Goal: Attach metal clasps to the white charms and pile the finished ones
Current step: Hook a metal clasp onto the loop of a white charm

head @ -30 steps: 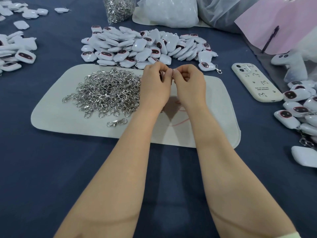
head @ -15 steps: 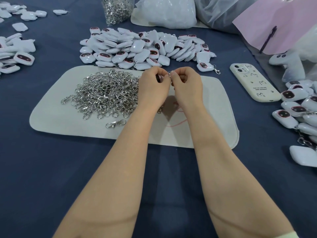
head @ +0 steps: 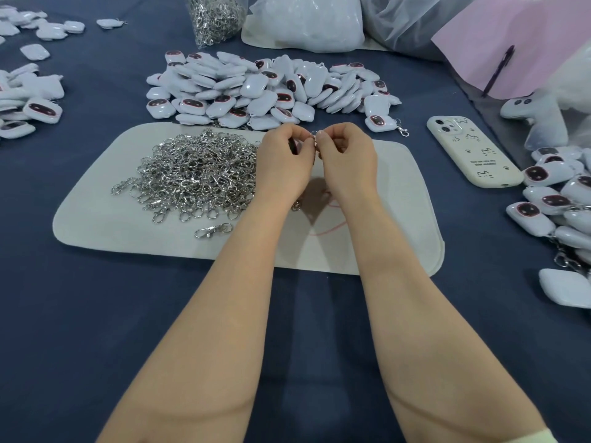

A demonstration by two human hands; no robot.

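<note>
My left hand point(head: 284, 161) and my right hand point(head: 347, 158) meet fingertip to fingertip above the white felt mat point(head: 102, 219). Together they pinch a small metal clasp ring point(head: 314, 134); a charm sits mostly hidden inside the left fingers. A heap of silver clasps point(head: 198, 174) lies on the mat left of my hands, one loose clasp point(head: 212, 230) in front of it. A big pile of white charms point(head: 256, 91) sits behind the mat. Charms with clasps on them are piled at the right edge point(head: 556, 203).
A cream phone point(head: 470, 151) lies right of the mat. One charm with a clasp point(head: 382, 123) sits near the big pile. More charms point(head: 28, 103) lie at the far left. A bag of clasps point(head: 214, 17) and plastic bags point(head: 307, 20) stand at the back.
Both hands have drifted slightly toward me, staying pinched together on the clasp ring. The piles have not changed.
</note>
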